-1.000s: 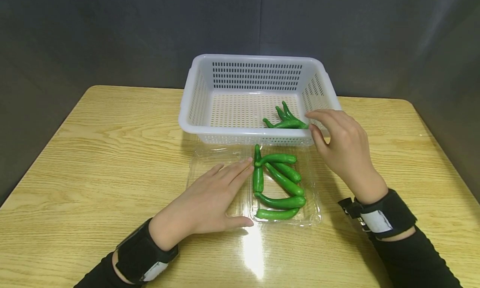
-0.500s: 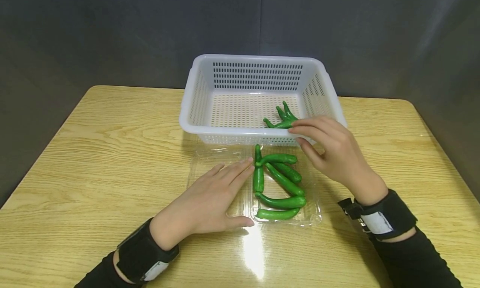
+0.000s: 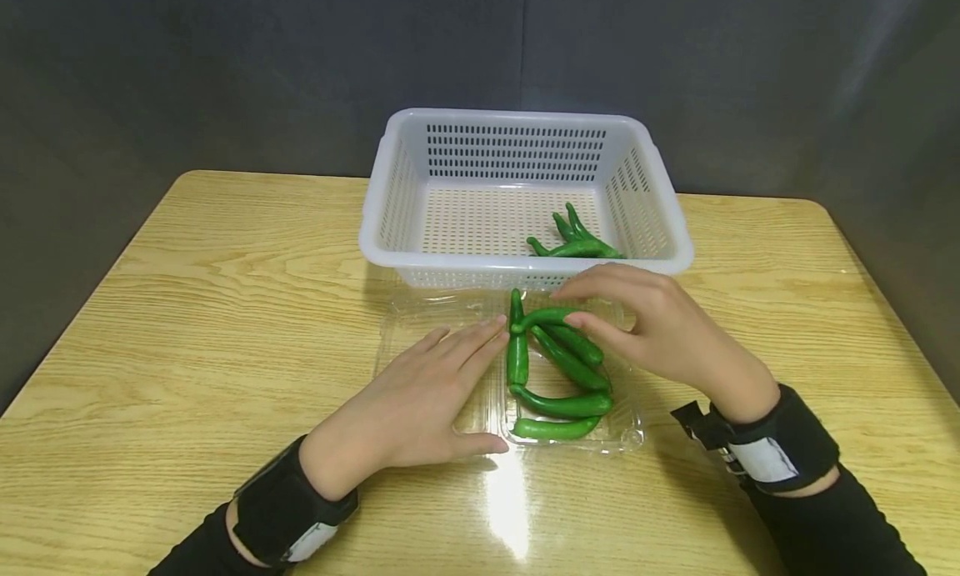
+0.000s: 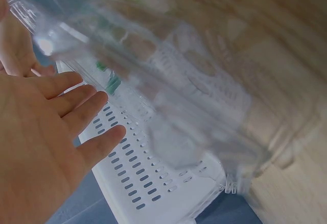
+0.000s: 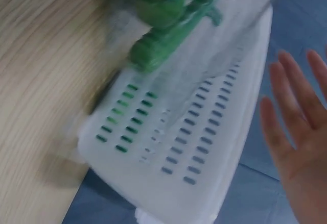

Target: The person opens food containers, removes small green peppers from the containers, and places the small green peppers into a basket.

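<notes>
Several long green peppers (image 3: 564, 405) lie in the right half of a clear plastic clamshell box (image 3: 630, 418). My left hand (image 3: 420, 401) is spread flat over the box's left half, fingertips beside the upright pepper; in the left wrist view its fingers (image 4: 84, 106) are straight near the clear plastic. My right hand (image 3: 645, 322) hovers over the box's top right corner, with nothing visible in its grasp, hiding the end of the uppermost pepper. In the right wrist view its fingers (image 5: 288, 96) look extended. More green peppers (image 3: 573, 244) lie in the white basket's near right corner.
Right behind the box stands the white slotted basket (image 3: 517, 155). Both are on a wood-grain table (image 3: 247, 326). A dark fabric wall (image 3: 262, 67) rises beyond the table's back edge.
My right hand has moved from the basket's near right rim toward me and to the left, over the box's upper peppers. My left hand and the peppers have stayed put.
</notes>
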